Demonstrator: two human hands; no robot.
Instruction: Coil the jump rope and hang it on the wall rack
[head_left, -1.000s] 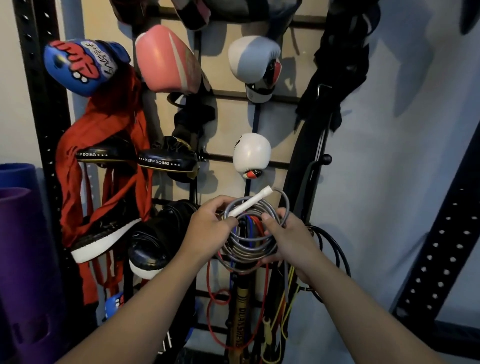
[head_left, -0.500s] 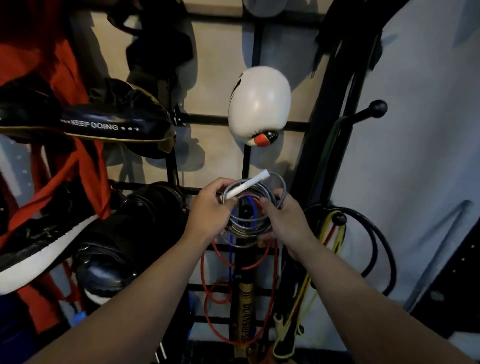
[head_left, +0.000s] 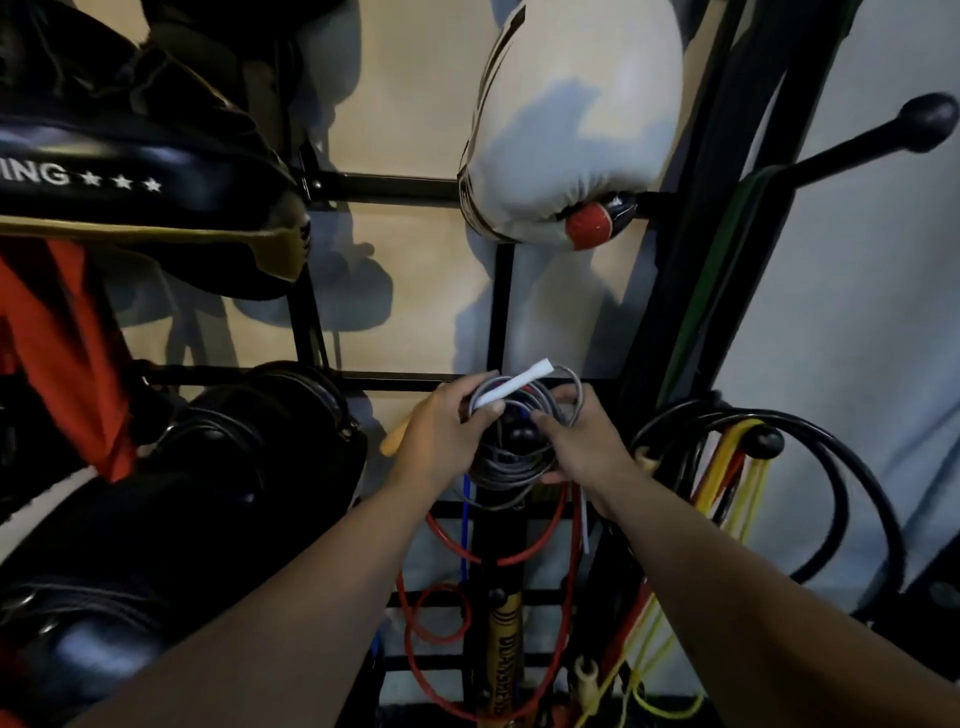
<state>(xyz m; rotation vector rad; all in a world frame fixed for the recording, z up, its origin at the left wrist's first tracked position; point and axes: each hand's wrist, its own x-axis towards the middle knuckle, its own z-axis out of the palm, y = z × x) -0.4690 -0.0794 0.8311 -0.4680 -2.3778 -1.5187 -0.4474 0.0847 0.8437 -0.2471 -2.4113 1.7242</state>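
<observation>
The grey jump rope is wound into a small coil with a white handle sticking up to the right. My left hand grips the coil's left side and the handle's lower end. My right hand pinches the coil's right side. A black ball-tipped hook of the black wall rack pokes through the middle of the coil, between my hands.
Red, blue and yellow ropes hang below and to the right, beside a black rope on another hook. A white boxing glove hangs above, black pads and gloves at left.
I have stepped closer to the rack. Both hands carried the coil forward, and the hook's ball tip now shows through its middle.
</observation>
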